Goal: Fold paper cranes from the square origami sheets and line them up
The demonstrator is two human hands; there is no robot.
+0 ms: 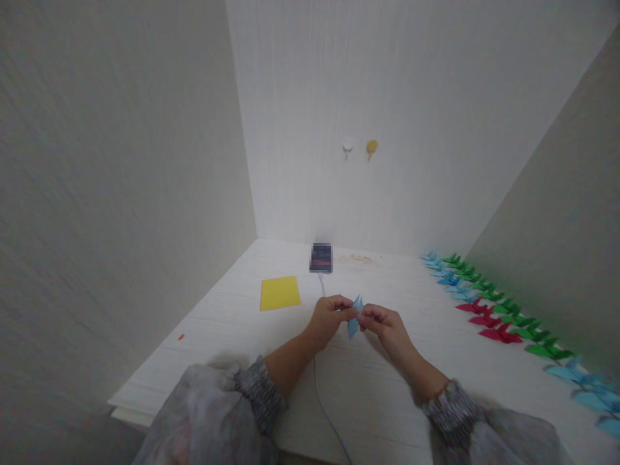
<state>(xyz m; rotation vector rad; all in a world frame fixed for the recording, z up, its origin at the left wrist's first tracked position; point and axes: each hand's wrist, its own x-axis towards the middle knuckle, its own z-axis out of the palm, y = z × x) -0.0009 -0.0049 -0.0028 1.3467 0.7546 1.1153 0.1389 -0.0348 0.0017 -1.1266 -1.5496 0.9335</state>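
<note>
A folded piece of light blue origami paper (353, 327) is held between both hands above the white table. Two narrow points stick up at its top, and a wider point hangs below. My left hand (330, 318) pinches it from the left, with a ring on one finger. From the other side, my right hand (383, 321) grips it between thumb and fingertips. The fingers hide the middle of the folded paper. A stack of yellow square paper (280, 294) lies to the left of my left hand.
Rows of folded paper cranes in green (518, 316), red (501, 333) and blue (593, 395) line the table's right side. A blurred-out device (321, 258) stands at the back, its cable (322, 407) running under my left arm. Two hooks (371, 146) hang on the wall. An orange scrap (181, 337) lies left.
</note>
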